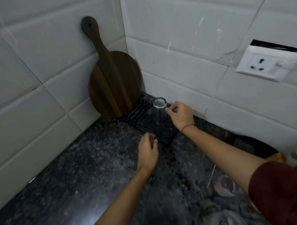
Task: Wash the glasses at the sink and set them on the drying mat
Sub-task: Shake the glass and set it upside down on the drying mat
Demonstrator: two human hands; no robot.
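Clear and wet-looking, one glass [159, 112] stands mouth-down on the black drying mat [167, 135], near the mat's far edge and close to the right wall. The mat lies in the back corner of the dark speckled stone counter [95, 159], where the two white-tiled walls meet. The right hand [181, 115] is at the glass's upturned base, its thumb and forefinger curled and their tips at the glass's right side. Whether they pinch the glass or only touch it I cannot tell, since the clear wall and the fingertips blur together there. A thin red thread [187, 126] circles that wrist, and a dark red sleeve [281, 196] covers the upper forearm. The left hand [147, 150] rests low at the mat's near-left edge, fingers loosely bent and grasping nothing, the fingertips at or just over the mat's border. A round wooden cutting board [115, 86] with a long handle leans upright in the wall corner, its lower rim just behind the mat's ribbed far end. On the right wall sits a white socket [266, 63], hanging a little crooked below a dark cut-out. At the counter's near right edge two more glasses [224, 186] [224, 220] show, blurred, well apart from the mat
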